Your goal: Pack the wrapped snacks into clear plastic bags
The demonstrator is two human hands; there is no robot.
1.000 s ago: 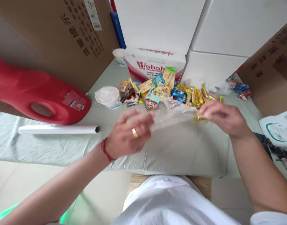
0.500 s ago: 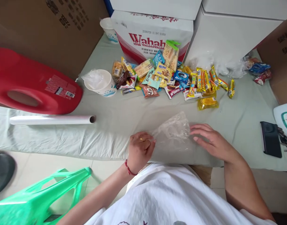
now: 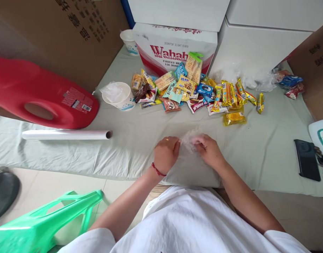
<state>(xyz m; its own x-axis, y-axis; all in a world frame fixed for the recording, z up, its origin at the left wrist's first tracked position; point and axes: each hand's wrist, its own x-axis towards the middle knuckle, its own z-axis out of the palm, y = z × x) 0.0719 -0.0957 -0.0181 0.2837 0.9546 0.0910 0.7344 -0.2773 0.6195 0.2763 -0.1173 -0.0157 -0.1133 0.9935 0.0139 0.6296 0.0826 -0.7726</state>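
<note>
Between my two hands is a clear plastic bag (image 3: 191, 137), crumpled and slightly blurred, just above the cloth-covered table. My left hand (image 3: 166, 151), with a ring and a red bracelet, pinches the bag's left side. On the other side my right hand (image 3: 209, 149) has its fingers bent together on the bag's right part. Beyond them lies a pile of wrapped snacks (image 3: 174, 92), with yellow-wrapped sticks (image 3: 226, 92) at its right and a yellow packet (image 3: 234, 118) at the near edge.
To the left are a red jug (image 3: 58, 102), a white roll (image 3: 66, 135) and a paper cup (image 3: 124, 100) holding plastic. A Wahaha box (image 3: 151, 52) stands behind the snacks. At right lie a phone (image 3: 306, 160) and clear plastic bags (image 3: 251, 77). A green stool (image 3: 45, 221) is below.
My right hand has moved left and closed on the bag, which is now bunched up rather than stretched out. My left hand has shifted slightly up and right.
</note>
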